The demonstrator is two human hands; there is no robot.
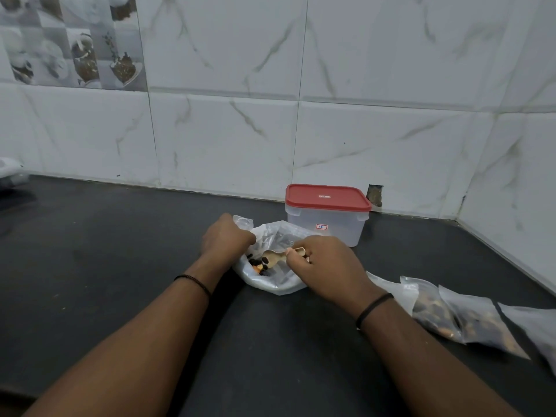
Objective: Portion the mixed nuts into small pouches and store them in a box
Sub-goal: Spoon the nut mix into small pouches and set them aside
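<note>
Mixed nuts (258, 265), dark pieces with one orange bit, sit at the bottom of a clear plastic bag (272, 281) lying open on the dark surface (120, 236), near its middle. The left hand (226, 238) grips the bag's rim at its left side, fingers curled over the plastic and holding the mouth open. The right hand (323, 261) pinches the handle of a small pale scoop (275, 256) between thumb and fingers, with the scoop's bowl down inside the bag, just beside the nuts. Each wrist wears a thin black band. Just behind the bag stands a clear rectangular plastic box (326, 227) with a red lid (328, 197) closed on it, close to the white marble-patterned tiled wall (361, 115). To the right of the right forearm, several small clear pouches (451, 314) lie in a row on the surface, overlapping; at least two hold brown nuts.
</note>
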